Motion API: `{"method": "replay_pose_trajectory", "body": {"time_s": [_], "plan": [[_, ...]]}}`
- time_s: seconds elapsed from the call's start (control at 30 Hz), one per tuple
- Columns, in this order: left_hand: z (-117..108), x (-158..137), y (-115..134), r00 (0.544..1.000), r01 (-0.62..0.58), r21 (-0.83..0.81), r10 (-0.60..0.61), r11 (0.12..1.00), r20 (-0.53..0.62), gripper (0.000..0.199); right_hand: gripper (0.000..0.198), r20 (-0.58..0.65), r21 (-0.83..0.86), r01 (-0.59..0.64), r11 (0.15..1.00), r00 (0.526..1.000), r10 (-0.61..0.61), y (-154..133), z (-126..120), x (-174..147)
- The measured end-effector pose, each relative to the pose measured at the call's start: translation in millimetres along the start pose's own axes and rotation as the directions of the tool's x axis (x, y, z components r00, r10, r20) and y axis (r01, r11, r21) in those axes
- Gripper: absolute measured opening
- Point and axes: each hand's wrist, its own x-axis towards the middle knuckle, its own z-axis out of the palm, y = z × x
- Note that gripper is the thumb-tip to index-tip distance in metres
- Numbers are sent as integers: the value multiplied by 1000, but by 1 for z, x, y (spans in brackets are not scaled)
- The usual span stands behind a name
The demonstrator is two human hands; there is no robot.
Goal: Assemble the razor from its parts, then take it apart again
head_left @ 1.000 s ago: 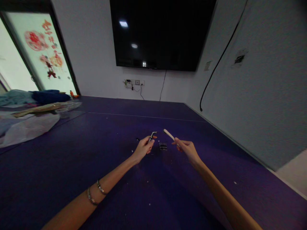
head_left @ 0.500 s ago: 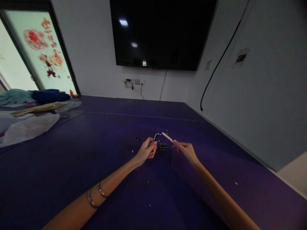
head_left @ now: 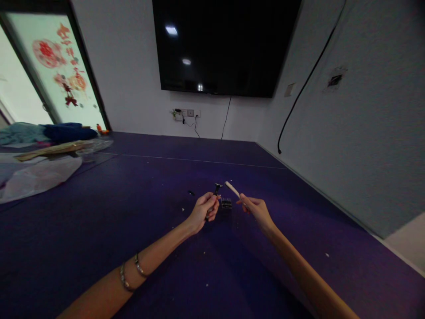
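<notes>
My left hand [head_left: 203,212] is closed round the dark handle of a razor [head_left: 217,189], whose T-shaped head points up and away from me. In my right hand [head_left: 255,208], fingers pinch a pale rounded stick [head_left: 232,188], which may be wood. Its far end tilts up and left, close to the razor's head, with a small gap between them. On the purple surface between the hands lies a small black case [head_left: 226,203] with light marks; its contents are too small to tell. A small dark piece [head_left: 191,193] lies left of the razor.
The purple surface [head_left: 139,204] carries scattered white bits. At the far left lie folded blue cloth [head_left: 69,133], a clear plastic bag [head_left: 43,177] and a small orange object [head_left: 101,129]. A black cable [head_left: 303,86] hangs along the right wall, and a television [head_left: 226,48] is mounted ahead.
My left hand has turned the razor, so its head now shows as a T. The stick in my right hand has shifted slightly up and right.
</notes>
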Motion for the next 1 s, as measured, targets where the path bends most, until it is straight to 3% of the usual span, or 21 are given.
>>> {"method": "replay_pose_trajectory", "body": {"time_s": [0.63,1.0], "plan": [[17,-12,-1,986,161,-280,-141,946,88,21,46,-34,8,61,998,998,-60,-4,8,-8],[15,-10,1,990,130,-242,-112,961,85,20,47,-36,-15,72,997,997,-73,-7,9,-8]]}}
